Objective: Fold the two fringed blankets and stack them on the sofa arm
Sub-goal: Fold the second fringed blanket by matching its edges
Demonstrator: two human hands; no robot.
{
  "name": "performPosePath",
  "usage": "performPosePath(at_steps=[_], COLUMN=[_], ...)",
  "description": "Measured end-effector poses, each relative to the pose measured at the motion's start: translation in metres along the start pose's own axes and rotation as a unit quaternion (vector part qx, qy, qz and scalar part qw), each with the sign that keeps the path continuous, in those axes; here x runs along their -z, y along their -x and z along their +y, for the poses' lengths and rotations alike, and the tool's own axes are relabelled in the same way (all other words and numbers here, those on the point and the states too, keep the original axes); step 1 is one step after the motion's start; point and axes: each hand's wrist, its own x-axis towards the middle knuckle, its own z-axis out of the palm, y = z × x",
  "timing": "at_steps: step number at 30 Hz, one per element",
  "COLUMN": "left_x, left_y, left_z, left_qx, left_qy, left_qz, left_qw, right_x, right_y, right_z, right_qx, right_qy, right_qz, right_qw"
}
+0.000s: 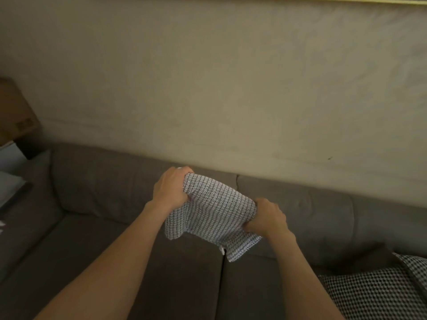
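The grey-and-white woven blanket [215,211] hangs bunched above the seat seam of the brown fabric sofa [115,250]. Its long axis slants from the left hand [172,190], higher and nearer the backrest, down to the right hand [268,219]. Both hands' fingers curl round its ends.

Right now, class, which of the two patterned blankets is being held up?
The finely woven grey blanket, gripped by left hand and right hand; the bolder black-and-white blanket lies on the sofa.

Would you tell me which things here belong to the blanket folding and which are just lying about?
Job: woven blanket, gripped by left hand and right hand; checked fabric, possibly the second blanket; sofa.
Lying about: wooden furniture, far left.
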Motion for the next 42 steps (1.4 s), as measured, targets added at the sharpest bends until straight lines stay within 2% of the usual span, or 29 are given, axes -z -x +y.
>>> performPosePath(at_steps=[3, 6, 8, 10, 12, 15, 18, 20, 22, 24, 25, 31, 33, 35, 38, 40, 42], left_x=[0.008, 0.017, 0.019, 0.021, 0.019, 0.023, 0.018, 0.008, -0.003, -0.006, -0.005, 0.012, 0.023, 0.033, 0.042, 0.044, 0.048], left_y=[0.006, 0.009, 0.014, 0.023, 0.030, 0.041, 0.052, 0.060, 0.068, 0.072, 0.072, 0.067, 0.066, 0.065, 0.062, 0.061, 0.058], left_z=[-0.020, -0.039, -0.047, -0.051, -0.053, -0.044, -0.037, -0.040, -0.041, -0.037, -0.033, -0.041, -0.058, -0.077, -0.110, -0.120, -0.132], left_qx=[0.041, 0.067, 0.129, 0.199, 0.235, 0.263, 0.285, 0.264, 0.250, 0.229, 0.233, 0.261, 0.293, 0.337, 0.373, 0.351, 0.342], left_qy=[0.037, 0.094, 0.168, 0.279, 0.375, 0.455, 0.474, 0.502, 0.472, 0.402, 0.376, 0.361, 0.371, 0.432, 0.514, 0.546, 0.564], left_qz=[0.013, 0.013, 0.019, 0.008, -0.013, -0.027, -0.065, -0.087, -0.063, -0.021, -0.006, 0.025, 0.027, -0.003, -0.056, -0.101, -0.129], left_qw=[0.998, 0.993, 0.977, 0.939, 0.897, 0.850, 0.831, 0.819, 0.843, 0.886, 0.897, 0.895, 0.881, 0.837, 0.770, 0.754, 0.740], right_x=[-0.005, -0.001, -0.002, -0.004, -0.009, -0.007, -0.005, -0.012, -0.021, -0.026, -0.030, -0.044, -0.051, -0.056, -0.066, -0.075, -0.085], right_y=[0.004, 0.007, 0.010, 0.008, 0.004, 0.007, 0.005, 0.003, 0.005, 0.011, 0.012, 0.020, 0.020, 0.020, 0.012, 0.006, 0.001], right_z=[-0.011, -0.015, -0.020, -0.021, -0.016, -0.012, -0.008, -0.001, 0.005, 0.005, 0.007, 0.001, -0.002, -0.009, -0.036, -0.057, -0.086], right_qx=[0.014, 0.019, 0.000, -0.025, -0.032, -0.036, -0.069, -0.091, -0.127, -0.140, -0.132, -0.042, 0.002, 0.029, 0.007, -0.016, -0.038], right_qy=[-0.057, -0.221, -0.370, -0.493, -0.554, -0.573, -0.583, -0.561, -0.543, -0.585, -0.598, -0.582, -0.581, -0.560, -0.561, -0.586, -0.581], right_qz=[0.014, 0.023, 0.027, 0.022, 0.007, -0.021, -0.046, -0.066, -0.094, -0.112, -0.133, -0.291, -0.362, -0.381, -0.306, -0.258, -0.221], right_qw=[0.998, 0.975, 0.928, 0.870, 0.832, 0.818, 0.808, 0.820, 0.824, 0.791, 0.780, 0.758, 0.729, 0.735, 0.769, 0.768, 0.783])
